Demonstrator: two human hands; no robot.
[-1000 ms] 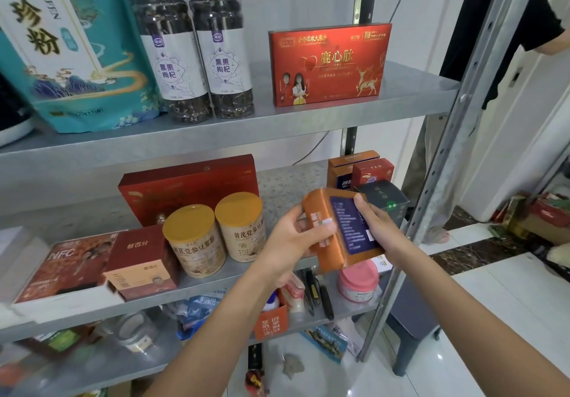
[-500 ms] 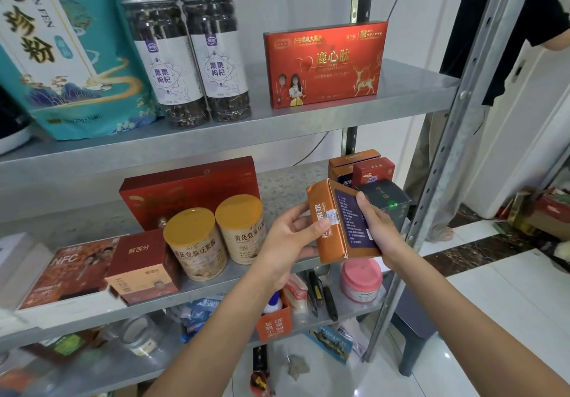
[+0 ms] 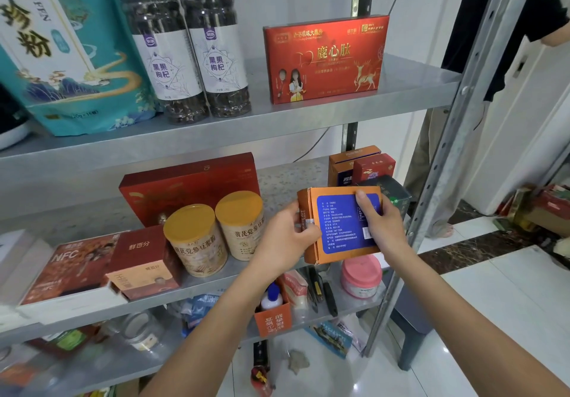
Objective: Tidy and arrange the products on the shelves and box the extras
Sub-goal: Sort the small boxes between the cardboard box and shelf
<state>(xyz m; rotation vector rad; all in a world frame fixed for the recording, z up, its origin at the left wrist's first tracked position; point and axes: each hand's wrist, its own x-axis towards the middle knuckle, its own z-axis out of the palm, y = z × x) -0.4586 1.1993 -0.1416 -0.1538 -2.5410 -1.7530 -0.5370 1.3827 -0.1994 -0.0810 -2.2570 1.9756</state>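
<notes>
We have turned the orange box upright, blue label facing us. Fingers of our left hand and right hand clamp its sides, just before the middle shelf, likely ready for shelving.

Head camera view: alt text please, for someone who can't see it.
The left hand and right hand hold an orange box with a blue label in front of the middle shelf. Two gold-lidded tins stand left of it.
</notes>
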